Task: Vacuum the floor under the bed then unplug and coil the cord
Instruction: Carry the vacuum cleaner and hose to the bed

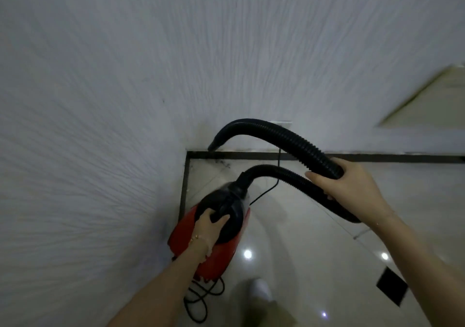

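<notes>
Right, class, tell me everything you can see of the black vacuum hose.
The hose is black, ribbed, flexible and plastic-looking. It rises from the front of the red-and-black vacuum cleaner and runs to the right hand, whose grip closes round both runs where it doubles back. It then arches to a smooth tapered nozzle pointing down at the floor corner.

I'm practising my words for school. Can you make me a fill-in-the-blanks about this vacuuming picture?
The left hand grips a black and ___ vacuum.
The right hand holds the black ___.
The cord lies looped on the ___.
Missing words: red, hose, floor.
</notes>
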